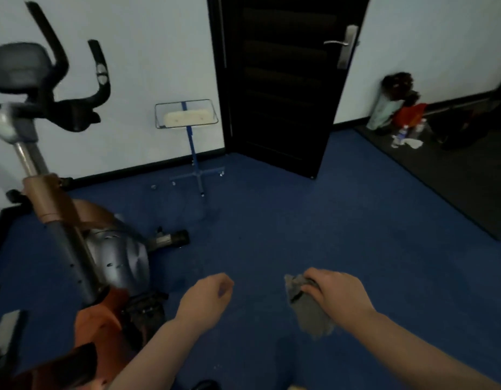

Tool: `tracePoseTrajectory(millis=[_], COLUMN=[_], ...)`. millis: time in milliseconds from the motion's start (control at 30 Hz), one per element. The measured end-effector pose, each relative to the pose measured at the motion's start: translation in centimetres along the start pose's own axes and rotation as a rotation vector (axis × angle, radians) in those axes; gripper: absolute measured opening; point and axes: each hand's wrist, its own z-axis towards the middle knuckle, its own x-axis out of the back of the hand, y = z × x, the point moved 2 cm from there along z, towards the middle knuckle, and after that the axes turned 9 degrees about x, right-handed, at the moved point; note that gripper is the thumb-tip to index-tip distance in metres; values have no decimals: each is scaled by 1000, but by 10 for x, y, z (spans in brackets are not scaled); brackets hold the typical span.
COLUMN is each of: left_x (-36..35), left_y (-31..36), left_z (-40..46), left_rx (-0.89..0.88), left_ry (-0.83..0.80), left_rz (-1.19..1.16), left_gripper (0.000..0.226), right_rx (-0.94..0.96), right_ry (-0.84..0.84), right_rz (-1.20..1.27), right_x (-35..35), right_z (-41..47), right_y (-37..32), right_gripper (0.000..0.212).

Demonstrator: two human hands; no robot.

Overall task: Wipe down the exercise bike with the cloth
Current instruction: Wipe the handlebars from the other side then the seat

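Note:
The exercise bike [75,220] stands at the left, with a grey console, black handlebars, a silver post and an orange and grey body. My right hand [336,294] grips a crumpled grey cloth [308,305] that hangs below the fingers, well to the right of the bike. My left hand [207,296] hovers over the blue floor beside the bike's lower frame, fingers loosely curled, holding nothing. Neither hand touches the bike.
A blue stand with a wire tray [187,116] stands by the far wall. A dark door [280,80] is ajar behind it. Bottles and bags [404,119] sit in the right corner beside a black mat [454,187]. Blue carpet [299,220] spreads ahead.

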Motion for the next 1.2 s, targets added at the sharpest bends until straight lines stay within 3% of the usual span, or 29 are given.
tracePoseTrajectory(millis=[167,400,767,967,1200], left_x=[0,52,175,213,260], left_y=[19,-45,-74,-81,-104], left_z=[5,31,141,174,217], left_rx=[115,370,384,421,538], left_ry=[67,206,351,356,559], left_rz=[-113,-191,-254,-324,-415], left_gripper=[18,18,20,17,16], right_rx=[193,476,625,506,528], right_ry=[-60,-77,41,80,103], right_rz=[-25,-3,87,394,825], right_x=[18,20,58,89,133], right_z=[70,186,356,423,522], right_y=[16,-49,-126,-156,-200], right_gripper=[21,25,25,18,15])
